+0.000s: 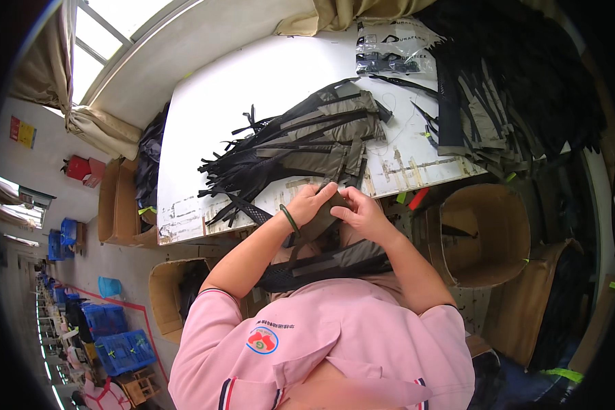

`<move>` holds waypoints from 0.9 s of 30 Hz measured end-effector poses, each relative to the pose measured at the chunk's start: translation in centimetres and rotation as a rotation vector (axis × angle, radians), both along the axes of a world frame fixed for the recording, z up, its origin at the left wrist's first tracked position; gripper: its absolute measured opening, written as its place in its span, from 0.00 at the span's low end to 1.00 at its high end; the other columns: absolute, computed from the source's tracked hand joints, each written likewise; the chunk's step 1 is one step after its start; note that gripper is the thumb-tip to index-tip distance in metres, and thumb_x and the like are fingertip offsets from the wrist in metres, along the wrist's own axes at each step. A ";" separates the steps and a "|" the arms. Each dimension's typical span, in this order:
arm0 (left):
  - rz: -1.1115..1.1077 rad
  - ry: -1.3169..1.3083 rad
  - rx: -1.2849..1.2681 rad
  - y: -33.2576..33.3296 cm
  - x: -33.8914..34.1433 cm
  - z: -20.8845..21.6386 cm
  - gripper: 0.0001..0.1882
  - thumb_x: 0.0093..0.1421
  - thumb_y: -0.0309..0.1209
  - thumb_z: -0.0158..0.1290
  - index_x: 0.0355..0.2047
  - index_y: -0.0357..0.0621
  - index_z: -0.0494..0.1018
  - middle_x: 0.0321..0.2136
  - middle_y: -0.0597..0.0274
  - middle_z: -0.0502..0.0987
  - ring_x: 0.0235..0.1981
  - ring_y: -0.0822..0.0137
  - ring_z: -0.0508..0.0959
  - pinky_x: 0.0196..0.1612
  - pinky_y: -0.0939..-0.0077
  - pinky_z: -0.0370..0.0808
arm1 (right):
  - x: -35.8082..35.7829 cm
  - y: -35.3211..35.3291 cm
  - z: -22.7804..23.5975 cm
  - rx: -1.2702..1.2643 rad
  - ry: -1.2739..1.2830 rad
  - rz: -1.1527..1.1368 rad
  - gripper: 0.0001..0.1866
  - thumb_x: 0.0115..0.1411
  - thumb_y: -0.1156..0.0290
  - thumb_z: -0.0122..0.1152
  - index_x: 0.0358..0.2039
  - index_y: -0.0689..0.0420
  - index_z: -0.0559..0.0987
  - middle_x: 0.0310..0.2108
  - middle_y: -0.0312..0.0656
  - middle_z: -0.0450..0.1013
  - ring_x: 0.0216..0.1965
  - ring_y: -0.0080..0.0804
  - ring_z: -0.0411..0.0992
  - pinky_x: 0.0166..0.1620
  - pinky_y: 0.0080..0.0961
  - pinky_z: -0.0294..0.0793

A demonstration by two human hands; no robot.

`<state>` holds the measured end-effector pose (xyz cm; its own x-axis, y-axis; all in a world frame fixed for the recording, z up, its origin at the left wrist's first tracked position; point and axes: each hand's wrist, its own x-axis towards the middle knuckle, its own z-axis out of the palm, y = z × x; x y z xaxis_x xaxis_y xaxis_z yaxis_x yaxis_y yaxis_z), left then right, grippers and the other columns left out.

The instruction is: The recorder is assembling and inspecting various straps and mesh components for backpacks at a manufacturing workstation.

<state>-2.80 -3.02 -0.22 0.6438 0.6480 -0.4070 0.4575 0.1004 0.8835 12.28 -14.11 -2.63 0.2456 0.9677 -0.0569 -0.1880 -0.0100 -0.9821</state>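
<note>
My left hand (308, 205) and my right hand (365, 214) meet just in front of the table's near edge. Between them is a dark olive-grey fabric piece (317, 225), pinched by the fingers of both hands. Part of it is hidden behind my fingers, and its lower end hangs toward my lap. Another stretch of grey fabric with black mesh (355, 257) lies across my lap. Just beyond my hands, a pile of similar grey panels with black straps (301, 154) is spread on the white table (212, 89).
A clear plastic bag (396, 51) of dark parts sits at the table's back. Scissors (424, 117) lie near a large heap of strapped fabric (482, 109) at the right. Open cardboard boxes (502, 232) stand below the table on both sides. Blue crates (126, 352) are farther left.
</note>
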 end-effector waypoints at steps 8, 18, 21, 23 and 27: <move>-0.766 0.297 0.125 -0.2 -10.3 -4.8 0.13 0.56 0.37 0.61 0.28 0.40 0.72 0.20 0.67 0.73 0.24 0.76 0.71 0.28 0.77 0.69 | 5.7 -5.4 -2.7 -0.249 -0.217 -0.050 0.11 0.57 0.70 0.63 0.28 0.61 0.70 0.21 0.34 0.71 0.25 0.14 0.68 0.27 0.15 0.68; -0.422 0.105 0.720 2.5 -4.2 -3.3 0.12 0.53 0.35 0.59 0.35 0.44 0.74 0.32 0.52 0.75 0.35 0.52 0.76 0.39 0.62 0.72 | 3.4 -11.7 -7.5 -0.724 -0.777 0.180 0.20 0.54 0.53 0.62 0.29 0.58 0.72 0.27 0.49 0.75 0.33 0.50 0.74 0.36 0.42 0.72; -0.253 0.156 1.325 5.9 1.7 -2.6 0.27 0.49 0.33 0.60 0.51 0.48 0.68 0.51 0.53 0.67 0.57 0.51 0.62 0.58 0.55 0.59 | 3.6 -11.5 -7.0 -0.719 -0.892 0.240 0.21 0.53 0.50 0.63 0.31 0.57 0.73 0.28 0.48 0.76 0.33 0.49 0.74 0.37 0.43 0.72; -0.209 0.219 1.383 7.8 3.7 -4.1 0.26 0.48 0.33 0.61 0.49 0.48 0.70 0.53 0.52 0.65 0.60 0.51 0.59 0.62 0.54 0.54 | 3.7 -11.6 -6.9 -0.657 -1.050 0.248 0.25 0.52 0.47 0.63 0.35 0.56 0.72 0.29 0.47 0.76 0.34 0.49 0.75 0.38 0.43 0.72; -0.297 0.308 1.424 8.7 4.8 -4.3 0.14 0.48 0.33 0.61 0.35 0.46 0.72 0.50 0.57 0.68 0.59 0.53 0.61 0.60 0.53 0.56 | 5.0 -9.7 -3.5 -0.624 -0.992 0.080 0.27 0.51 0.48 0.65 0.37 0.58 0.70 0.30 0.47 0.75 0.33 0.48 0.74 0.38 0.43 0.72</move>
